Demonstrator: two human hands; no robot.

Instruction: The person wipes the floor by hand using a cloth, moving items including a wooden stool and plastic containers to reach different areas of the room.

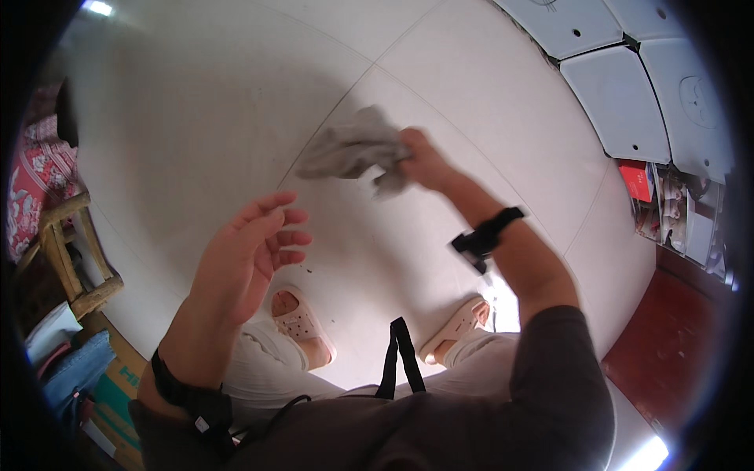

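Note:
A crumpled grey cloth (353, 144) hangs from my right hand (421, 159), whose fingers are closed on its right end. The cloth is blurred, and its free part reaches left over the pale tiled floor (377, 241). My left hand (253, 247) is below and left of the cloth, apart from it, with the fingers spread and slightly curled and nothing in them. Each forearm wears a black strap. Below the hands are my feet in light clog sandals (303, 324).
At the left stand a wooden stool frame (97, 294), red floral fabric (41, 171), folded jeans (79, 365) and a cardboard box (118, 388). White storage cubes (615, 106) line the upper right, above shelves (677, 218) of mixed items. A dark red surface (642, 341) lies at the lower right.

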